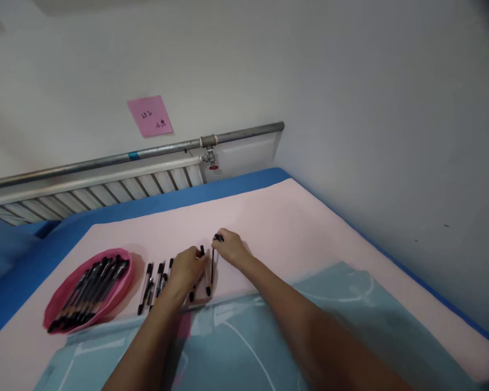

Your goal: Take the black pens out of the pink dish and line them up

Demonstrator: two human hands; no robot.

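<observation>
My left hand [188, 269] is closed, its fingertips around the upper part of a clear-barrelled pen with a black cap [202, 250]. Close by on the right, my right hand [231, 247] pinches the dark top end of a slim black pen [212, 267]; exactly how its fingers grip it is too small to make out. Under and beside my left wrist lie several more black-capped pens [145, 288], side by side, partly hidden by the hand and forearm. A pink oval basket [124, 282] at the left holds a heap of similar dark pens [93, 293].
A pale pink board or sheet [277, 222] lies over a blue surface [179, 195]. Light blue patterned cloth [236, 336] covers its near side. Behind stand a white radiator [138, 187] and a metal pipe [163, 149]. A pink note [150, 117] is on the wall.
</observation>
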